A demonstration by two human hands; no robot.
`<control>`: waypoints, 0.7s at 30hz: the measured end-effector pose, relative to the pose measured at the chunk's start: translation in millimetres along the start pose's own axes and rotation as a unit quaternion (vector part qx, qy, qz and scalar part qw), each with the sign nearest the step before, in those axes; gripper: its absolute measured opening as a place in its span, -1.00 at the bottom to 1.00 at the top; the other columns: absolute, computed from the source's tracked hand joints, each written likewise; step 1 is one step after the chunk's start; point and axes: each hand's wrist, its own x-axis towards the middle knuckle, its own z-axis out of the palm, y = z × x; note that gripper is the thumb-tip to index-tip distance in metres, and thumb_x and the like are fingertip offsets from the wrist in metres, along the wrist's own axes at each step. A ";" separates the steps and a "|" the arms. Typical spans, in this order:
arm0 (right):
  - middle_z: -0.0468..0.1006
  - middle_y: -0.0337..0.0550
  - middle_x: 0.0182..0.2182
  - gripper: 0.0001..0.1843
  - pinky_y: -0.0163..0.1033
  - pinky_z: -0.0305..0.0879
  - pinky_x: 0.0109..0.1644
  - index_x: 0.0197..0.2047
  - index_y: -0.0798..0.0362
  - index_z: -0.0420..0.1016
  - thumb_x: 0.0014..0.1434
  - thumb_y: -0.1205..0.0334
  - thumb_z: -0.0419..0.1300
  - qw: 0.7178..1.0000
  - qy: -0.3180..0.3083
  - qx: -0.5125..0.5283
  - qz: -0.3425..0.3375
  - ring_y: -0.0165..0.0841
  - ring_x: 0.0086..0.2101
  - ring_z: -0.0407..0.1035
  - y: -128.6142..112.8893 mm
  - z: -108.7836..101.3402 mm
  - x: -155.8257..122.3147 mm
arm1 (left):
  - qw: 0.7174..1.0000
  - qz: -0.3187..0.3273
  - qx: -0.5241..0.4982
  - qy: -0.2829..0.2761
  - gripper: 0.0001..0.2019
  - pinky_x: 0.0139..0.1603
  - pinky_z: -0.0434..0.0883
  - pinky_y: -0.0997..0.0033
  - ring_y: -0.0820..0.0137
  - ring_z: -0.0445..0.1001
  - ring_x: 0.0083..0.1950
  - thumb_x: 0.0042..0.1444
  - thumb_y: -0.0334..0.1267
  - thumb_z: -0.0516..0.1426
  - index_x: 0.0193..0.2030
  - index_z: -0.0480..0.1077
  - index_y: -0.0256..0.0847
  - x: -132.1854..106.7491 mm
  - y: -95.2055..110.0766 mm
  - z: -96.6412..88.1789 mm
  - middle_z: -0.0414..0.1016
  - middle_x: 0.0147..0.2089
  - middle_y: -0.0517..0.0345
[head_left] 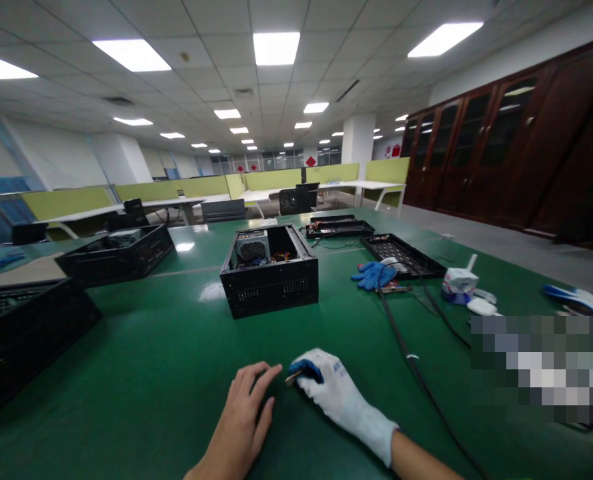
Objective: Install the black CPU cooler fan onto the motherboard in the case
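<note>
My right hand (326, 381) wears a white work glove with blue fingertips and rests low over the green table. Its fingers are closed round a small brass-coloured metal piece (293, 377), which pokes out to the left; its exact kind is too small to make out. Bare and with fingers apart, my left hand (246, 407) holds nothing beside it, its index fingertip close to the glove. Farther off, straight ahead, stands an open black computer case (271, 293) with a power supply (253, 248) and coloured wires inside.
More black cases stand at the left (21, 340) and back left (121, 257). Right of centre lie black panels (401, 257), blue gloves (373, 275), a white box (459, 285) and a long black cable (401, 340). A blurred patch covers the right edge.
</note>
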 end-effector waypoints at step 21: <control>0.60 0.10 0.05 -0.43 0.16 0.44 0.13 0.20 0.14 0.41 0.09 0.39 0.25 0.985 0.087 -0.109 -0.106 -0.05 0.03 0.50 26.2 26.6 5.2 | 0.991 -0.019 0.029 -0.131 -0.21 0.12 0.45 0.00 0.11 0.32 0.21 0.19 -0.60 -0.09 0.50 -0.15 0.08 6.9 -0.1 1.9 0.28 0.27 -0.09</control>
